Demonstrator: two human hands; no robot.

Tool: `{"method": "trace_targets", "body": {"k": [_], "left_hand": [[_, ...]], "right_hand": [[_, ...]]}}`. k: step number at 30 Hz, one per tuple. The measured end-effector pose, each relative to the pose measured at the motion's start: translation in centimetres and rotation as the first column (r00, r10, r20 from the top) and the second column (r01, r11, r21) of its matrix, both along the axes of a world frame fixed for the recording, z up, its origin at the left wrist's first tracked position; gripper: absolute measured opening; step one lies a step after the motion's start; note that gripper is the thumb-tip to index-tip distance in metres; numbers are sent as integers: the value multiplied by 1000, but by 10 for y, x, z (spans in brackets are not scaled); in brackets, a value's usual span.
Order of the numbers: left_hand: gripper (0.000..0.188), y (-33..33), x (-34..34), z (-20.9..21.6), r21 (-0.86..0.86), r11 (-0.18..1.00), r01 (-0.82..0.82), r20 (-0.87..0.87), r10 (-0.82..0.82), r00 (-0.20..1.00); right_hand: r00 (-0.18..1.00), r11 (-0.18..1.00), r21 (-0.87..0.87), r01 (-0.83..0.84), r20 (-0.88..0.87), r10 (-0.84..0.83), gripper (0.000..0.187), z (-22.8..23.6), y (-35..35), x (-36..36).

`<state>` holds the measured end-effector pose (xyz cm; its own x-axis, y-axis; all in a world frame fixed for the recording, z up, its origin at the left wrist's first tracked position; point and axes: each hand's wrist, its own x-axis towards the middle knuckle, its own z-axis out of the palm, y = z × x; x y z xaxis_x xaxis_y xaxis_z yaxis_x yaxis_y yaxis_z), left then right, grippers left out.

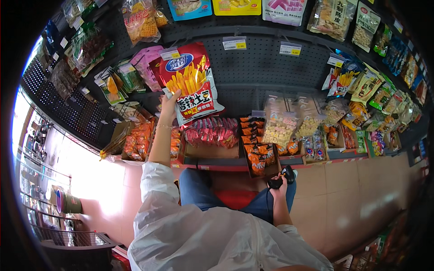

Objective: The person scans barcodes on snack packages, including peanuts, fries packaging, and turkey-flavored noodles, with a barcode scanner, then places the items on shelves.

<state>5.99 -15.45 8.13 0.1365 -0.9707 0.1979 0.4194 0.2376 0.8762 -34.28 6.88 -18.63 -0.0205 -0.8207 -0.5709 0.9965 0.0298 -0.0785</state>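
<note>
My left hand (169,107) is raised to the shelf and closed on the lower left edge of a red and white snack bag (193,86). French fries are pictured on its front. The bag stands upright against a hook with a price tag (170,54), which overlaps its top. Down by my right knee, my right hand (279,184) is closed around a black handheld device (288,174) with a thin cord; its exact kind I cannot make out. Pink packets (212,131) fill a cardboard box just below the snack bag.
A dark pegboard shelf (253,67) curves around me, hung with snack bags. Orange packets (257,158) stand in boxes along the bottom row, beside hanging clear bags (279,122). I sit on a red seat (233,198). A black basket (81,253) is at lower left.
</note>
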Motion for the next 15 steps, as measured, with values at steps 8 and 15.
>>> {"method": "trace_targets", "body": {"k": [8,15], "left_hand": [[31,2,-4,0,4,1000,-2,-10,2,1000],[28,13,-1,7,80,996,43,-106,-35,994]], "right_hand": [[1000,1000,24,3,-20,-2,17,0,0,0],[999,999,-19,-30,-42,29,17,0,0,0]]}}
